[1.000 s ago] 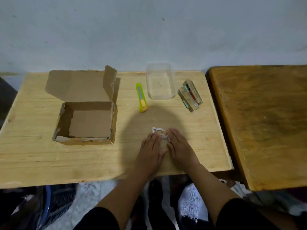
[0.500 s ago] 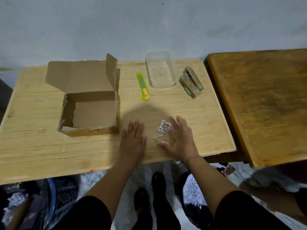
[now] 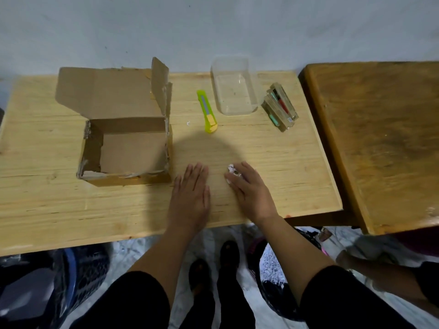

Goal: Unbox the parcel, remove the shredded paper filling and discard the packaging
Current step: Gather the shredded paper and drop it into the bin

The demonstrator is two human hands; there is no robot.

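Observation:
An open cardboard box stands empty on the left half of the light wooden table, its lid flap raised at the back. My left hand lies flat on the table just right of the box, fingers together, holding nothing. My right hand rests palm down over a small clump of white shredded paper, which shows at the fingertips. A tiny white scrap lies near the box's right wall.
A yellow-green utility knife, a clear plastic container and a small stack of clear-boxed items sit at the back. A darker wooden table adjoins on the right. Baskets and bags stand on the floor below.
My hands have spread apart from the middle. The right hand has closed over the paper clump, covering most of it. The view has tilted downward.

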